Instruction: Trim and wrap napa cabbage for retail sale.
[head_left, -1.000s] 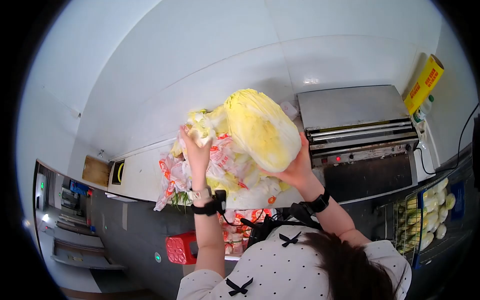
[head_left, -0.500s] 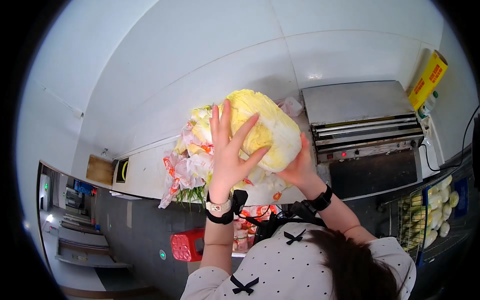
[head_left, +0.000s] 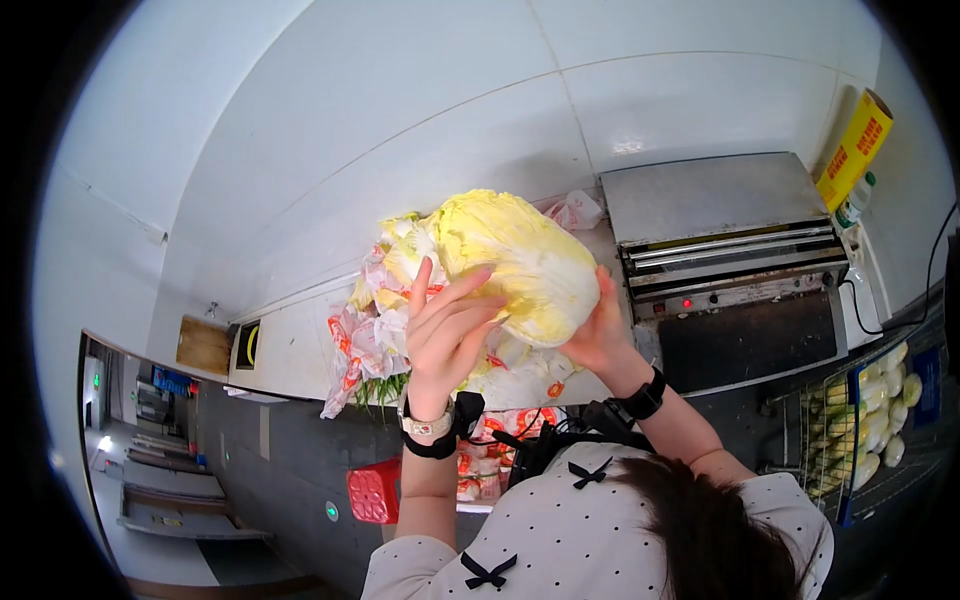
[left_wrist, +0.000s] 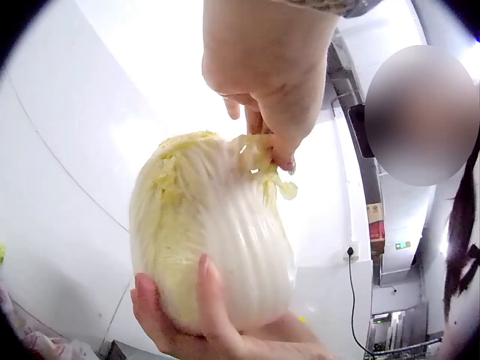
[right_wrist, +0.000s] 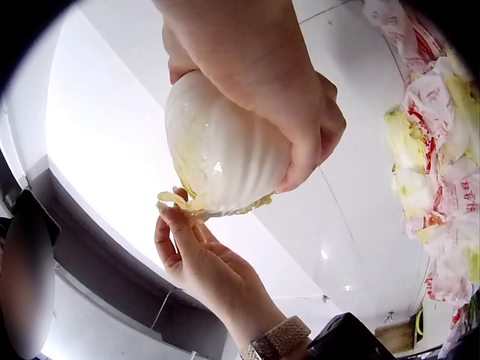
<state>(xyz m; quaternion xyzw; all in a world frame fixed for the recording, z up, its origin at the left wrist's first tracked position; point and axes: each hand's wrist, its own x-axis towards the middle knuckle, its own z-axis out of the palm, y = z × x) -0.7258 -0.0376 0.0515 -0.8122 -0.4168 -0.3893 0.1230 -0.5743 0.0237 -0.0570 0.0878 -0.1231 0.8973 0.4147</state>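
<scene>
A large pale yellow napa cabbage (head_left: 520,265) is held up over the counter, tilted, its white base towards the right. My right hand (head_left: 602,330) grips that base, with thumb and fingers spread round it in the left wrist view. At the leafy end, my left hand (right_wrist: 214,274) pinches the frilly edge of an outer leaf (right_wrist: 184,201) between thumb and fingers. Small holes show in this leaf in the left wrist view. Behind and below the cabbage lie loose cabbage leaves (head_left: 405,245) and crumpled red-and-white plastic bags (head_left: 365,345).
On the counter's right stands a metal wrapping machine (head_left: 715,210) with a lit red lamp. A yellow box (head_left: 855,150) leans behind it beside a bottle (head_left: 856,200). A wire cart (head_left: 850,440) of vegetables is at lower right. Below the counter sits a red stool (head_left: 374,491).
My left hand has come right from the pile to the cabbage, fingers first spread across it, now drawn in at a leaf edge. The right hand keeps its grip while the cabbage has turned slightly.
</scene>
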